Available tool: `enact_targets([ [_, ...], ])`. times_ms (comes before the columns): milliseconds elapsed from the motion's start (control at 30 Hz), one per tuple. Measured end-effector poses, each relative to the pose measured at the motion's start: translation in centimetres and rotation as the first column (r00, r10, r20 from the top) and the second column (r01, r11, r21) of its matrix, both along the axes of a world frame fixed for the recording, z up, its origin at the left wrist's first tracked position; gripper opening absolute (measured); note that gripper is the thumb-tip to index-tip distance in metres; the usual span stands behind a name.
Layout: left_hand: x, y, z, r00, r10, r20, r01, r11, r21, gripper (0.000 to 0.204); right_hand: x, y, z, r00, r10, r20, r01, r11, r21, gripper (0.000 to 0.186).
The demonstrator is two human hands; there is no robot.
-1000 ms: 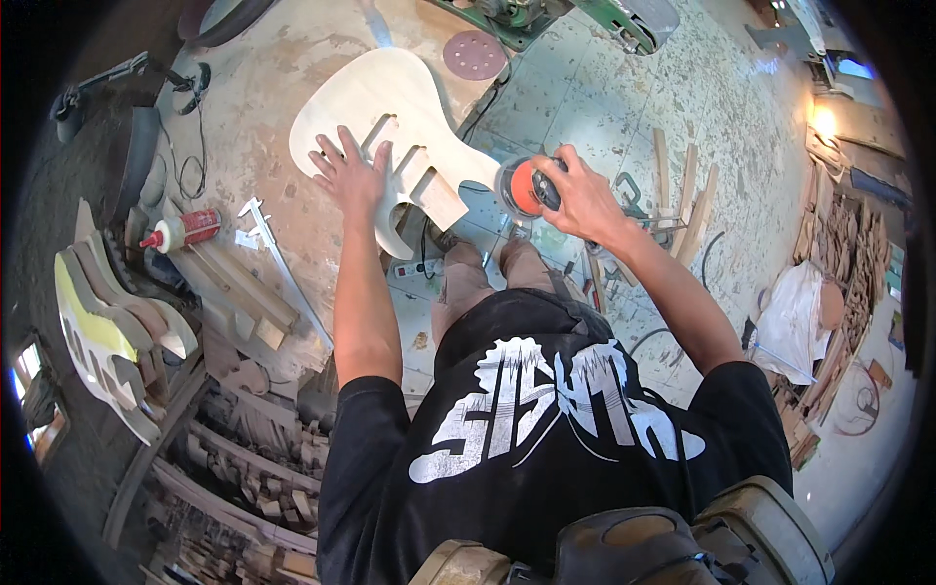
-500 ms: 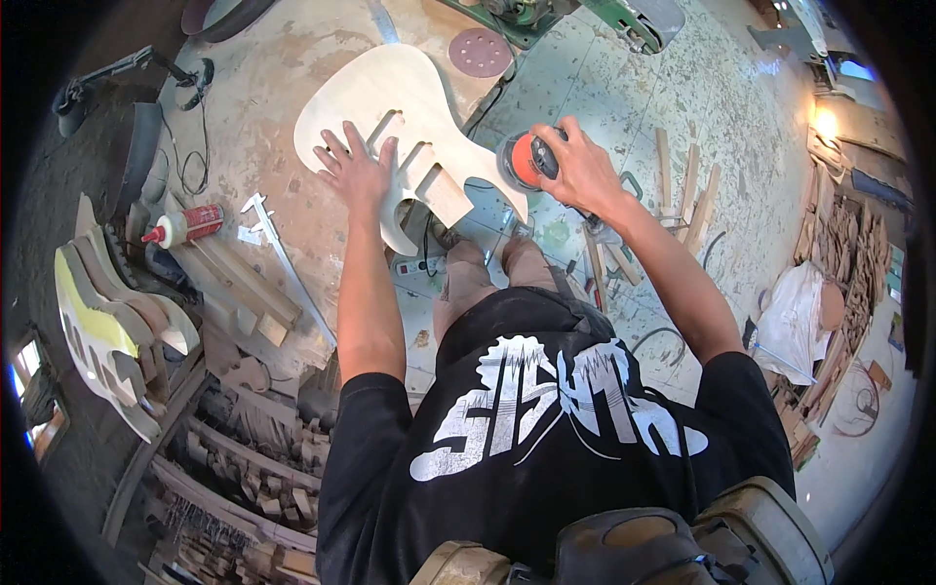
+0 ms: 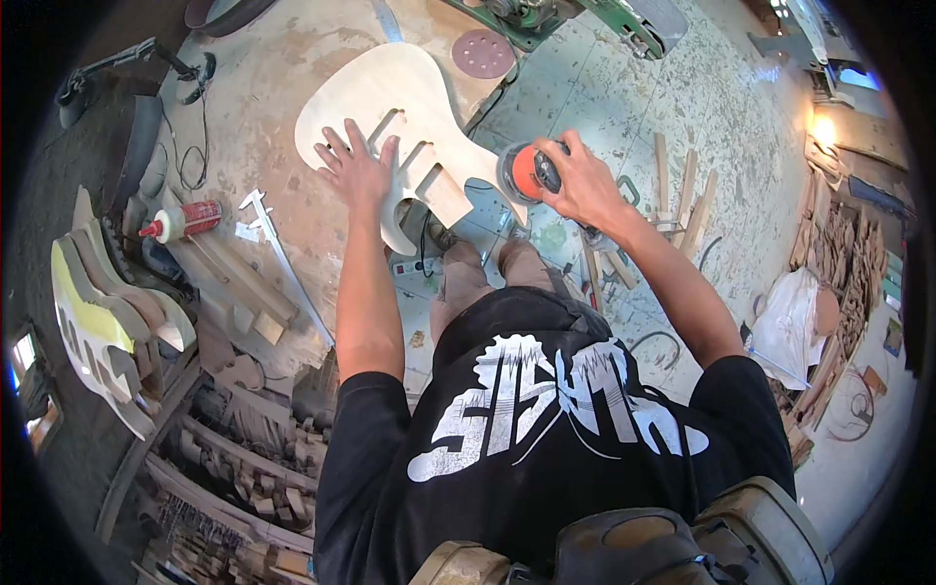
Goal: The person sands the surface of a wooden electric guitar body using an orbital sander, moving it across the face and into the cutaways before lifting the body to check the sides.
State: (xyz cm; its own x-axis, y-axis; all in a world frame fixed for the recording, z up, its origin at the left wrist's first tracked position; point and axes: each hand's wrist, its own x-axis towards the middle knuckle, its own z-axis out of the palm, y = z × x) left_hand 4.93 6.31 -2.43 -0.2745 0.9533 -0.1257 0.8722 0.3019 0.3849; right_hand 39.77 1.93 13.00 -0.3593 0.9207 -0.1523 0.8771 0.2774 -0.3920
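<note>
Pale wooden electric-guitar body (image 3: pixel 419 117) lying on a worn workbench (image 3: pixel 273 127), overhanging its edge, left hand (image 3: pixel 359 181) spreading flat on the wood, right hand (image 3: pixel 585 187) gripping an orange-and-black orbital sander (image 3: pixel 528 173) beside one horn (image 3: pixel 512 199), perforated sanding disc (image 3: pixel 483 54) lying nearby

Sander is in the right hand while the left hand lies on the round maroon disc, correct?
Not quite: the head view shows the left hand lying on the pale guitar body instead. The sander is in the right hand, as you say.

guitar body (image 3: pixel 419 102): smooth matt wood | sander (image 3: pixel 527 174): plastic | caliper (image 3: pixel 276 252): metal | tabletop (image 3: pixel 258 127): blotchy, worn | shirt (image 3: pixel 575 483): matt cloth
</note>
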Motion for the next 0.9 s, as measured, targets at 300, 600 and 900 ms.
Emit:
enact_targets([
  [300, -0.3, 0.1, -0.6, 0.999, -0.004, -0.043, 0.004, 1.0, -0.001, 0.103, 1.9, -3.9, -0.2, 0.998, -0.009, -0.057, 0.006, 0.999, -0.042, 0.068],
  [600, -0.3, 0.0, -0.4, 0.998, -0.011, -0.058, 0.011, 1.0, -0.007, 0.103, 2.7, -4.2, -0.5, 0.998, 0.012, -0.061, -0.013, 1.0, -0.022, 0.068],
  [900, -0.4, 0.0, -0.2, 0.998, -0.012, -0.058, 0.011, 1.0, -0.018, 0.103, 3.0, -4.9, -0.9, 0.995, 0.046, -0.086, -0.045, 0.999, 0.019, 0.067],
])
